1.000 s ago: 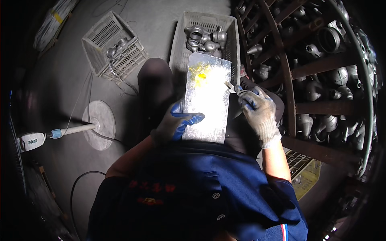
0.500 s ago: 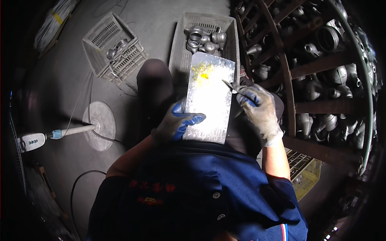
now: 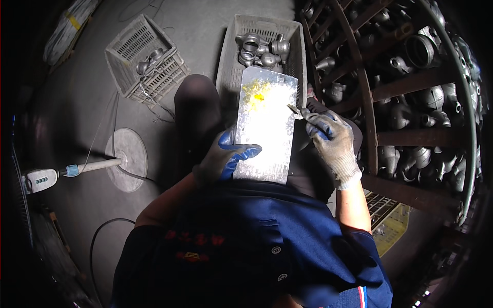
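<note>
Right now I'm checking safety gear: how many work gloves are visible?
2: one glove on the left hand, gripping the metal plate along its left side; the other glove on the right hand, holding a small thin tool. More could be hidden in dark areas.

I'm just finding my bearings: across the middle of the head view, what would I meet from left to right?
White box with dark buttons, round pale grey disc, left grip in a blue-palmed glove, rectangular silvery metal plate, right grip in a beige and blue glove, brown metal rack.
</note>
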A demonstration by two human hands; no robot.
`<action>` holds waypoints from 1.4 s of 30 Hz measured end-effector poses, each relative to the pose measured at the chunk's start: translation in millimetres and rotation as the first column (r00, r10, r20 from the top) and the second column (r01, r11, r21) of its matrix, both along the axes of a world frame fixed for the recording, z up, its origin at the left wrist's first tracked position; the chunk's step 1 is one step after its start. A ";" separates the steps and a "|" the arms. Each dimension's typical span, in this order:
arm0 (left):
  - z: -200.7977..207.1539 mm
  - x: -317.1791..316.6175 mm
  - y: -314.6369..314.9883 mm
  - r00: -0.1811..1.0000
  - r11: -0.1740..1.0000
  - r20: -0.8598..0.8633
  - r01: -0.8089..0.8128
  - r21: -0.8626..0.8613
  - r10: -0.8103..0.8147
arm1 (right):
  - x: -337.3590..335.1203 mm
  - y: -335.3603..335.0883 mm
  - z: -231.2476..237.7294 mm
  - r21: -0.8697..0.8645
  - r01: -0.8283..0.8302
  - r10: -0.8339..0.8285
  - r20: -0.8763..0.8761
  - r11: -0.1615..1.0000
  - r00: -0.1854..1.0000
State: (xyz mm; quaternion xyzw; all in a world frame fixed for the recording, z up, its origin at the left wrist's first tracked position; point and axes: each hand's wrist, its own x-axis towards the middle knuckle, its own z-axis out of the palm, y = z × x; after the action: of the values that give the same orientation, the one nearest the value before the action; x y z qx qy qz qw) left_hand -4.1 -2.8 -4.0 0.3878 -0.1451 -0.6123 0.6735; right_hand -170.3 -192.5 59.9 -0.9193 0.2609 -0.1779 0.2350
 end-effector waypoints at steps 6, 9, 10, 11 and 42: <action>-1.1 2.0 1.2 0.999 0.999 0.027 0.026 0.024 -0.027 | 3.8 1.3 0.9 0.162 -0.103 0.094 0.062 0.981 0.994; -1.8 3.3 1.9 1.000 1.000 0.005 0.016 0.006 -0.016 | 3.8 1.5 1.2 0.261 -0.072 0.048 0.097 0.963 0.994; -2.7 3.3 1.7 1.000 1.000 0.002 0.018 0.003 -0.018 | 2.8 1.7 1.1 0.271 -0.013 -0.019 0.117 0.962 0.993; -3.9 3.4 1.5 1.000 0.999 -0.006 0.028 -0.024 -0.028 | 5.1 0.8 -1.3 0.122 -0.031 0.018 0.102 0.992 0.995; -141.5 44.8 -197.2 0.933 0.959 -0.288 0.257 0.119 -0.215 | 12.2 -121.2 -107.8 0.903 -0.300 -0.290 0.390 0.308 0.874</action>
State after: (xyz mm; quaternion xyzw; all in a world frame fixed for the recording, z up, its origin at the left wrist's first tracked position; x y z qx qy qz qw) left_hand 40.7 -200.0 -145.5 0.3305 -0.0487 -0.7458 0.5763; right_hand -158.2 -313.7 -47.9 -0.5246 0.2432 -0.2131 0.7876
